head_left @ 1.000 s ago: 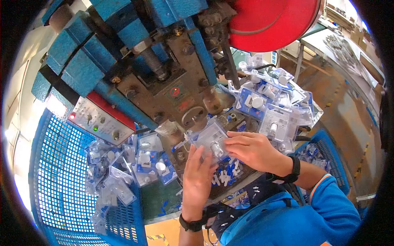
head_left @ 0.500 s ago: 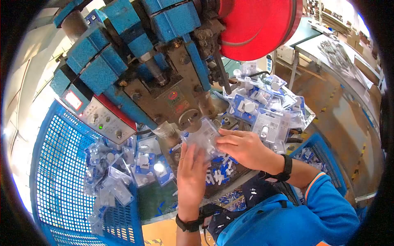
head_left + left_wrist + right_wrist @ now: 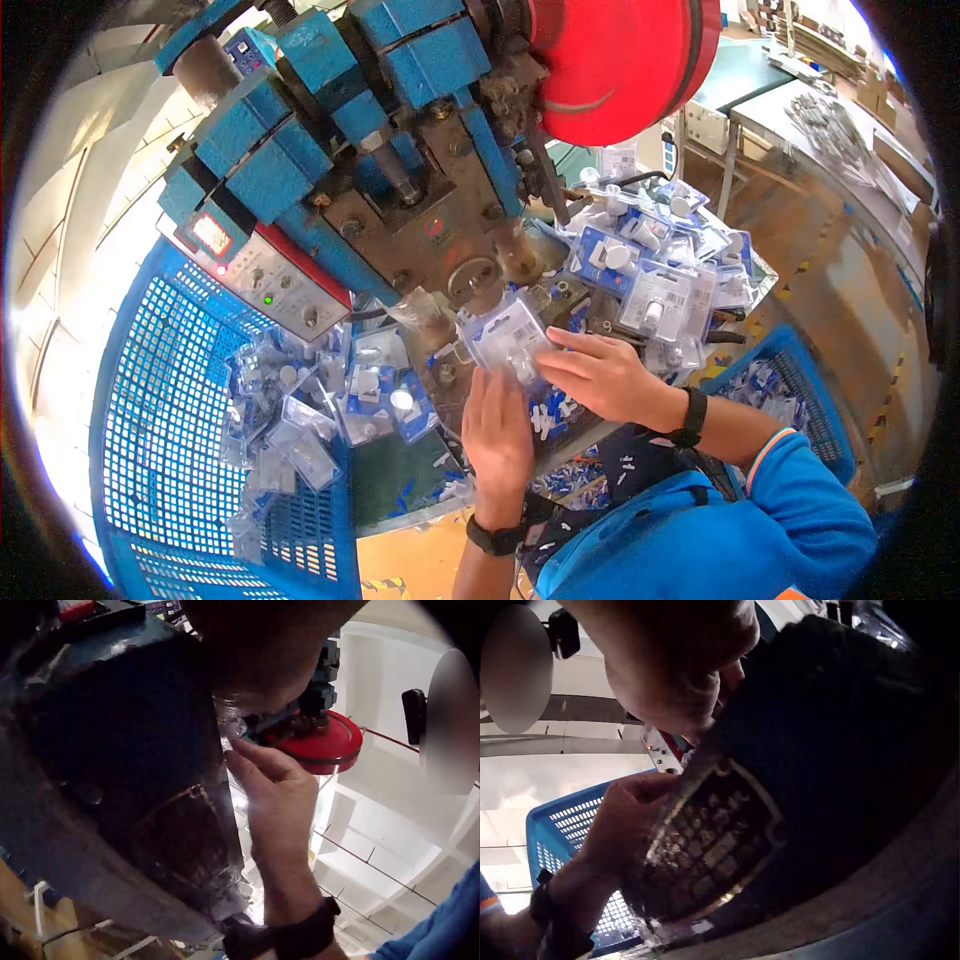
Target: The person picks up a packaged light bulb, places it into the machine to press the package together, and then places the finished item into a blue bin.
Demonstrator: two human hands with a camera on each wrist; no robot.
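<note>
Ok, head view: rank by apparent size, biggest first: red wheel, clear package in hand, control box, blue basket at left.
1. Blue basket
2. Red wheel
3. Control box
4. Clear package, partly covered; its visible part looks smallest.

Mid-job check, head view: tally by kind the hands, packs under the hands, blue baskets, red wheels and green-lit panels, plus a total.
Hands: 2
Pack under the hands: 1
Blue baskets: 2
Red wheel: 1
Green-lit panel: 1
Total: 7
</note>
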